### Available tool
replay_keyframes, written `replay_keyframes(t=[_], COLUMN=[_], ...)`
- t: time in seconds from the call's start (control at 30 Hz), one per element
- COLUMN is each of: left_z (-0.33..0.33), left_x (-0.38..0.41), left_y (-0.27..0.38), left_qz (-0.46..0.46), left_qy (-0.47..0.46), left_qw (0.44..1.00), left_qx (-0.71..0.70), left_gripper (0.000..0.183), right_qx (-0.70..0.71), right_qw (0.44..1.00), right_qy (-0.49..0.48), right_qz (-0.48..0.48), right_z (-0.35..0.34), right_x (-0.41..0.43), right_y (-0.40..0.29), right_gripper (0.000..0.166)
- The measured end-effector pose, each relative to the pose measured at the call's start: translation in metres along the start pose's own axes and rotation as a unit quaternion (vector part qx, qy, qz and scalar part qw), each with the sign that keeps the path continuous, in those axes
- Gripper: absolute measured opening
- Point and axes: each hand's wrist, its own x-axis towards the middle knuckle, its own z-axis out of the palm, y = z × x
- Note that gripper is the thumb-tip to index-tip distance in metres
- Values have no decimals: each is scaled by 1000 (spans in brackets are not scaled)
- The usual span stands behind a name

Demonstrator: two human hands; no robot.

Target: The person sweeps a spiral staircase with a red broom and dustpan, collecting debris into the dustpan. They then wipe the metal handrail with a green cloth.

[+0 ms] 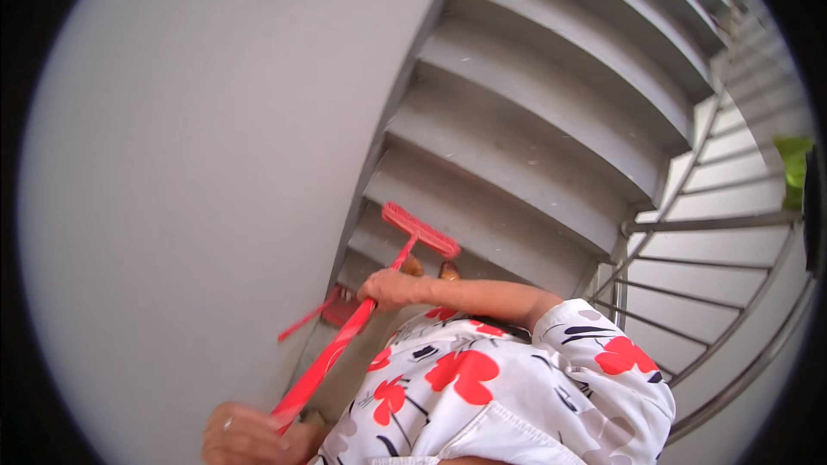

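Observation:
A red broom [420, 230] with a long red handle slants from the lower left to the stairs, its head at a step edge just ahead of the feet. My right hand [391, 288] is closed around the handle, partway down. Near the handle's upper end, at the bottom left of the view, my left hand [242, 434] grips it; this hand is slightly blurred. A red dustpan [338, 307] with a thin red handle stands by the wall, left of my right hand and partly hidden by the broom handle.
Grey stairs [510, 148] with small scattered bits of debris curve up to the right. A pale wall [194, 174] bounds them on the left, a metal railing [711, 225] on the right. Something green [793, 171] is at the far right. Brown shoes [449, 270] show below the broom head.

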Motion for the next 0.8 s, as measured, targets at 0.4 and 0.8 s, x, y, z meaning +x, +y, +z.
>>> replay_keyframes(t=[0.4, 0.8], left_z=[38, 103], left_x=[40, 41], left_y=[-142, -139], left_qz=[61, -223], left_qy=[29, -35], left_qw=[993, 966], left_qx=[-93, -125], left_gripper=[19, 15], right_qx=[-213, -104], right_qw=[839, 819], right_qy=[402, 434], right_qz=[297, 360], right_z=[-86, -43], right_x=[-221, -210], right_y=[6, 102], right_gripper=[20, 9])
